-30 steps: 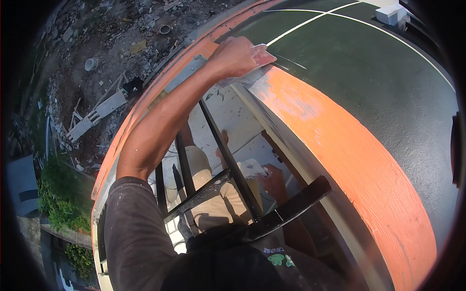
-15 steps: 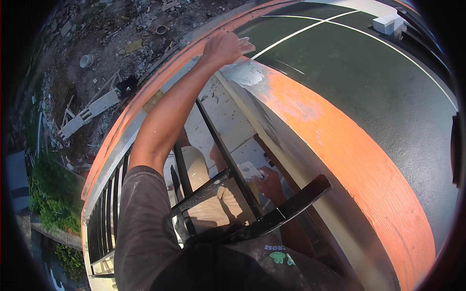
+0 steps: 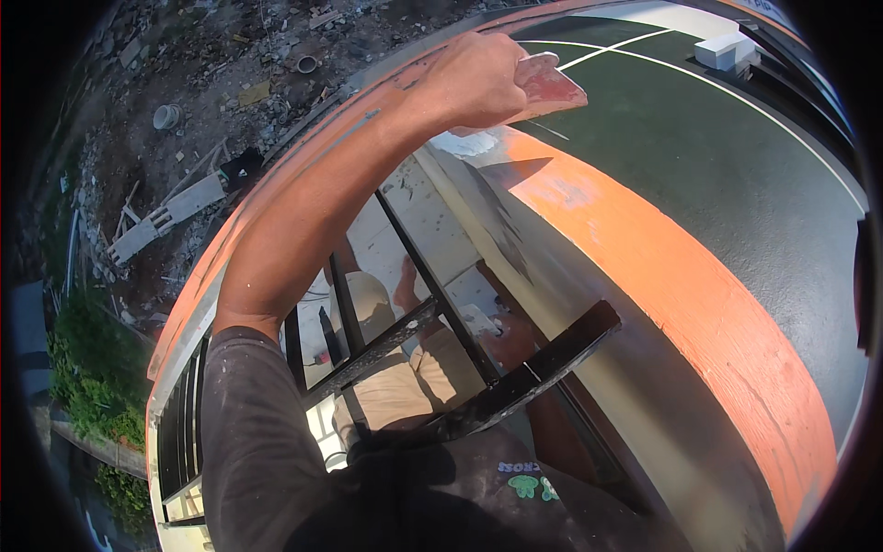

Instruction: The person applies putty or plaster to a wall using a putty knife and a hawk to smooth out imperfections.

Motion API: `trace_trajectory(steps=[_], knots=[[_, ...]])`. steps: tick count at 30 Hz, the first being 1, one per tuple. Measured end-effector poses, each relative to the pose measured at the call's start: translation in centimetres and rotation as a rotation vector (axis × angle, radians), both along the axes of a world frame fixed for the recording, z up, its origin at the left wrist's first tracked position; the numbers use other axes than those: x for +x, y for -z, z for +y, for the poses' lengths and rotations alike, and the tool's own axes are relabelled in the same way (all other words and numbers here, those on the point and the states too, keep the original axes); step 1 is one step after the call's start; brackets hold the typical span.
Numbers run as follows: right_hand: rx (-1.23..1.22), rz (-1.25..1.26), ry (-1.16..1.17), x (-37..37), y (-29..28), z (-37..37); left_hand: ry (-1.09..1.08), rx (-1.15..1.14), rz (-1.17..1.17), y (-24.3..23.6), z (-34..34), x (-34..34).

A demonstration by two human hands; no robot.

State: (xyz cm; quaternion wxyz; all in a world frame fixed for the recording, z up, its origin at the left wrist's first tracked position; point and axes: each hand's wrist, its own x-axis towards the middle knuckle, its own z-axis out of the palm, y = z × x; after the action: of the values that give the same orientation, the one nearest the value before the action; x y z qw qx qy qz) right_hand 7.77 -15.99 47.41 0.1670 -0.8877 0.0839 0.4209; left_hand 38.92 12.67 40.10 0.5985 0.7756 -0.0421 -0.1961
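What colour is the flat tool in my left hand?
The flat tool is reddish with a pale edge; head view.

Rubble [image 3: 216, 69] far left, bucket [image 3: 167, 117] on it | bushes [image 3: 97, 363] near left | railing [image 3: 561, 357] near, left of ledge [image 3: 671, 253] | floor [image 3: 699, 152] right of ledge | block [image 3: 724, 51] far right | scraper [image 3: 557, 86] in left hand [image 3: 480, 81], far

Right of the left hand [image 3: 480, 83], room opens over the dark green surface [image 3: 699, 152], as far as the white block [image 3: 723, 53] beyond; the orange ledge [image 3: 662, 248] blocks a drop to its lower right. Nearer the body, black bars [image 3: 438, 287] leave gaps. Bars left, wall [image 3: 575, 281] right and thick rail [image 3: 543, 373] bodyward hem in the right hand [image 3: 509, 340]
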Motion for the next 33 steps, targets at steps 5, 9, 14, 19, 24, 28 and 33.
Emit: trace_trajectory(steps=[5,9,14,19,24,28,33], knots=[[-0.043,-0.169,-0.306,-0.6,-6.9,-1.9,-0.342,0.035,-0.006,1.7,6.6,-2.0],[-0.296,0.266,-0.27,4.2,-16.6,1.7,-0.439,0.245,0.16,-0.2,13.6,-10.1],[-0.132,0.173,-0.191,9.4,-30.0,8.3,-0.584,0.348,0.188,2.6,17.9,-18.6],[0.194,-0.447,-0.192,13.6,-32.7,14.6,-0.661,0.198,0.276,-2.8,18.4,-22.8],[0.375,-0.41,-0.249,22.7,-25.3,21.4,-0.873,-0.296,0.479,-4.6,17.8,-24.6],[0.328,-0.384,-0.481,27.2,-18.2,22.6,-1.114,-0.981,0.618,-2.6,17.0,-25.9],[0.542,-0.428,-0.187,24.7,-18.1,22.5,-1.264,-0.926,0.497,-2.7,19.6,-29.2]])
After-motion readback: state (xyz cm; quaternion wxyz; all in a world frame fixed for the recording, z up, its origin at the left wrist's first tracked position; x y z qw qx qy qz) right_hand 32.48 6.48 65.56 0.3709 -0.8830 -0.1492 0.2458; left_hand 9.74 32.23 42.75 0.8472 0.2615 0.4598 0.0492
